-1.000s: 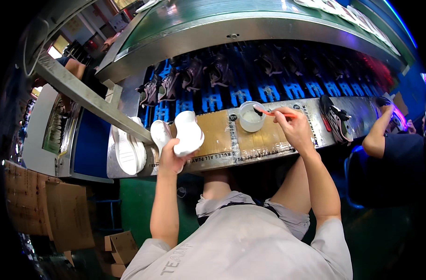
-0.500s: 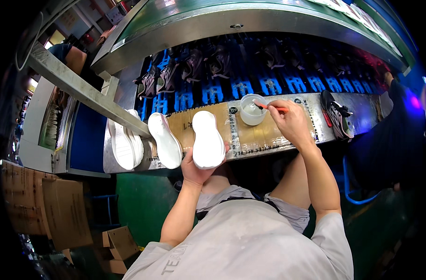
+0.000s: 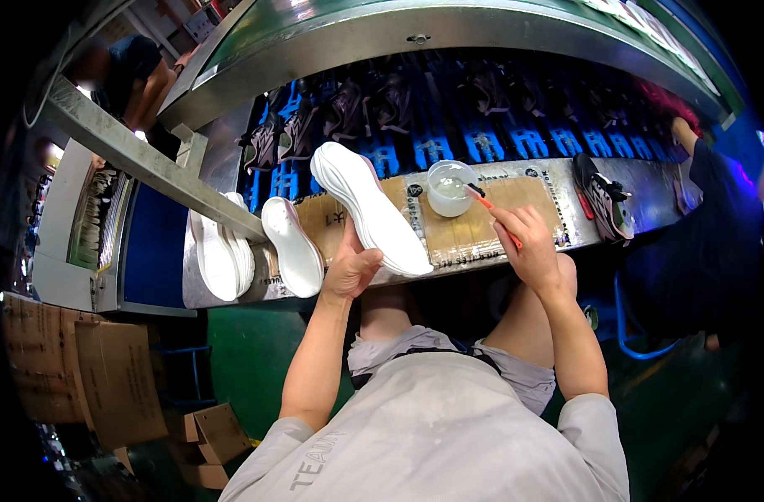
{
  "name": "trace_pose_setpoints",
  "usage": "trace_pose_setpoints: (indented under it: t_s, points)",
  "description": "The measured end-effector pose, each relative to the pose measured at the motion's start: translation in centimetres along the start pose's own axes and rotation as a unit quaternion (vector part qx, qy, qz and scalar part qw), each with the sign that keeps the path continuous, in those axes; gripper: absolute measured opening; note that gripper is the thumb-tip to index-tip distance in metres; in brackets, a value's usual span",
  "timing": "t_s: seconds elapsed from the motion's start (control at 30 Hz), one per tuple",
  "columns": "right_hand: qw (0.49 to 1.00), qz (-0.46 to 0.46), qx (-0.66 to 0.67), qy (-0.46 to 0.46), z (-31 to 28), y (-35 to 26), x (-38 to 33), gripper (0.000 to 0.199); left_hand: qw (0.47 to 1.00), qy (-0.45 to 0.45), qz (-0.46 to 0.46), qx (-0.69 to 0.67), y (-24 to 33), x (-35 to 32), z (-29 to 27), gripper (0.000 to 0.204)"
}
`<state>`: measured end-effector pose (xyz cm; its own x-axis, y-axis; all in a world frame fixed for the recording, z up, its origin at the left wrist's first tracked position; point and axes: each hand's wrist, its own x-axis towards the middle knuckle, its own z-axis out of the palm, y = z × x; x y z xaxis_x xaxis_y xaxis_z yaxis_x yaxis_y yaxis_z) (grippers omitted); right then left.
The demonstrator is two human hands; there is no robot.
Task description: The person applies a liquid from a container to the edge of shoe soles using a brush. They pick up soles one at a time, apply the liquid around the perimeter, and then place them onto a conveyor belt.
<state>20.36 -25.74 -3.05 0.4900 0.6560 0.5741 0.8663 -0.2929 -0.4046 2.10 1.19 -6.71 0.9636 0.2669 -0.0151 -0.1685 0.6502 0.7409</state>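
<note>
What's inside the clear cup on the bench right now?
The clear cup holds a pale, cloudy liquid, with the orange-handled brush in the right hand dipped over its rim. The brush tip and the cup's bottom are too blurred to make out.

Soles [image 3: 294,245] crowd left (cup [image 3: 450,187] blocks centre).

The single head-worn fisheye camera is looking steeply down and forward from above the person's chest, sitting close over the cardboard-covered workbench [image 3: 449,238], with the conveyor rack [image 3: 449,125] lying beyond it and straight edges bending toward the rim.
</note>
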Motion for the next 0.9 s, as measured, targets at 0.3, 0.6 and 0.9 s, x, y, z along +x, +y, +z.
trace_pose_setpoints:
  t_s: [0.3,0.6,0.9]
  points:
    - [0.97,0.016,0.24,-0.034,-1.6,-2.3,2.4,0.022,0.985,-0.065,-0.007,0.157,0.1,2.8,2.0,0.117]
    - [0.957,0.044,0.275,-0.084,-1.8,-1.0,2.5,0.019,0.987,-0.091,-0.035,0.126,1.8,3.2,2.2,0.113]
    - [0.949,0.068,0.284,-0.119,-2.2,-1.6,1.4,0.018,0.929,-0.008,0.189,0.318,2.5,3.3,4.7,0.072]
